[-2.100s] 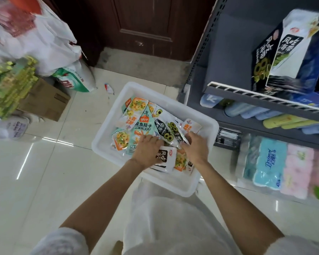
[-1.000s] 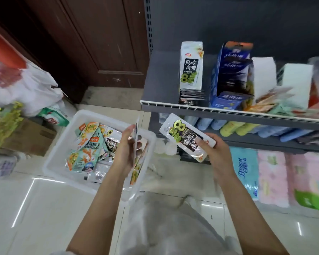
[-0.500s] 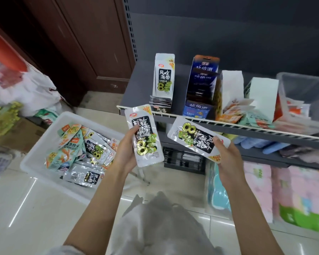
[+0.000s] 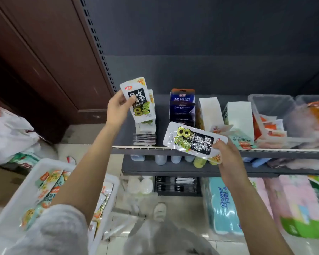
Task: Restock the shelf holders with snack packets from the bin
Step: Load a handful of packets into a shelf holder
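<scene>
My left hand (image 4: pixel 118 107) holds a white and black seaweed snack packet (image 4: pixel 139 102) upright, just in front of the matching white holder (image 4: pixel 145 133) at the left end of the shelf. My right hand (image 4: pixel 226 153) grips a second seaweed packet (image 4: pixel 193 140) of the same kind, lying sideways over the shelf's front edge (image 4: pixel 136 148). The white bin (image 4: pixel 13 205) stands on the floor at lower left, with several packets (image 4: pixel 50 184) in it, partly hidden by my left arm.
A dark blue holder (image 4: pixel 181 107), two white holders (image 4: pixel 209 113) and clear plastic tubs (image 4: pixel 271 115) line the shelf to the right. Bottles sit on the shelf below, tissue packs (image 4: pixel 223 205) on the floor. White bags (image 4: pixel 7 131) and a brown door stand at left.
Both hands have risen from the bin to the shelf, each with a seaweed packet. In the last half second the left packet moved up to the white holder.
</scene>
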The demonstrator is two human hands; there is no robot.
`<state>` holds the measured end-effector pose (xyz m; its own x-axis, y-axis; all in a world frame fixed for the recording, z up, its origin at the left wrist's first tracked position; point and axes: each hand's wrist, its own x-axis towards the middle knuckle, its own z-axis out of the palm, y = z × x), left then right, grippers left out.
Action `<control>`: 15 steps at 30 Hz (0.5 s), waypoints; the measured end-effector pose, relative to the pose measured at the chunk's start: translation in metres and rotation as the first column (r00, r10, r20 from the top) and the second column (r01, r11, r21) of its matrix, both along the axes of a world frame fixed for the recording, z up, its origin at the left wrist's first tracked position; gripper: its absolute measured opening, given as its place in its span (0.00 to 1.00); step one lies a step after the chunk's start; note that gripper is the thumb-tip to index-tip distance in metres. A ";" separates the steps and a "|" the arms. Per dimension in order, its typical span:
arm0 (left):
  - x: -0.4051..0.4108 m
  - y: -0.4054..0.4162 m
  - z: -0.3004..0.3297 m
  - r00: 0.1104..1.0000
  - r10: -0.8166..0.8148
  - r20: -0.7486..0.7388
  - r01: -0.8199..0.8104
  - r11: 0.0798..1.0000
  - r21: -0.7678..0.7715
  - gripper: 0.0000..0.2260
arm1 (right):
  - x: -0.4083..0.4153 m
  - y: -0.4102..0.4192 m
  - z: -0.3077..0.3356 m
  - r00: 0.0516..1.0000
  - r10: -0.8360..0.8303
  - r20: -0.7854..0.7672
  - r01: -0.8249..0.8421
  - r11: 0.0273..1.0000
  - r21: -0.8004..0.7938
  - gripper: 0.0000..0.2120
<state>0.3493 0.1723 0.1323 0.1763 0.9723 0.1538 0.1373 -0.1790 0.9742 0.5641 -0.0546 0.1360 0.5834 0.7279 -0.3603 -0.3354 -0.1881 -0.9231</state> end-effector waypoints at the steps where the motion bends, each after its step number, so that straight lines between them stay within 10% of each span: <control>1: 0.001 0.006 -0.008 0.998 -0.019 -0.064 0.018 1.000 -0.019 0.08 | 0.001 0.006 0.003 1.000 0.005 0.017 -0.005 1.000 0.014 0.11; 8: 0.001 0.023 -0.048 0.938 -0.045 -0.343 0.082 0.992 0.093 0.12 | -0.011 0.059 0.019 0.938 0.080 0.337 -0.115 0.990 0.085 0.08; 15: 0.011 0.050 -0.038 0.827 -0.063 -0.558 0.158 0.980 0.123 0.14 | -0.019 0.118 0.040 0.668 0.100 0.738 -0.251 0.963 0.097 0.06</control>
